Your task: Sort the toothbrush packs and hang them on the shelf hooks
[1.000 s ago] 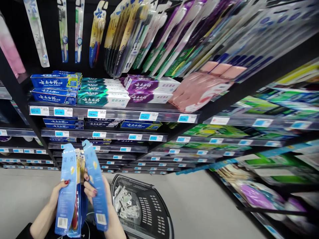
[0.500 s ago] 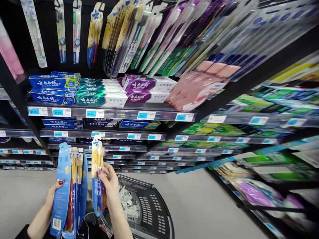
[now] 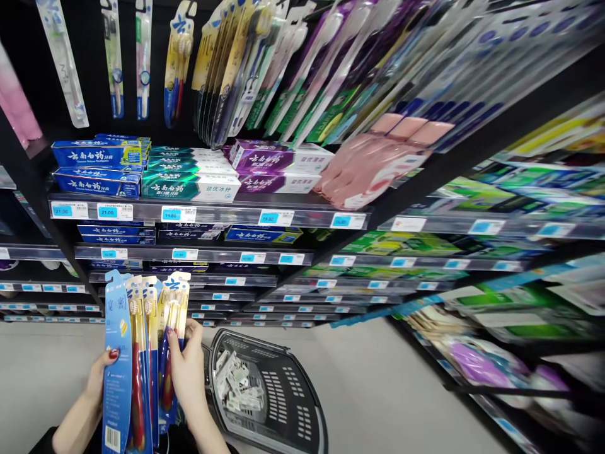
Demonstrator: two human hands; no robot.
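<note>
Several carded toothbrush packs (image 3: 117, 372) are gripped upright in my left hand (image 3: 101, 377), its thumb across the blue back of the outermost card. Red and blue brush handles show through their clear fronts. My right hand (image 3: 188, 366) is closed on another toothbrush pack (image 3: 174, 309), yellow at the top and blue below, held close beside the left bunch. Its brush heads face me. The lower ends of the packs overlap near my dark sleeves, so I cannot tell whether the two groups touch.
A black shopping basket (image 3: 302, 378) with small white pieces inside stands on the floor to the right. Ahead, toothpaste boxes (image 3: 189, 176) line a shelf under a row of hanging toothbrush packs (image 3: 265, 69). Price tags (image 3: 276, 217) run along the shelf edges.
My right hand has brought its pack left, up against the left bunch, and turned it more face-on. More of the basket shows. The left hand has barely moved.
</note>
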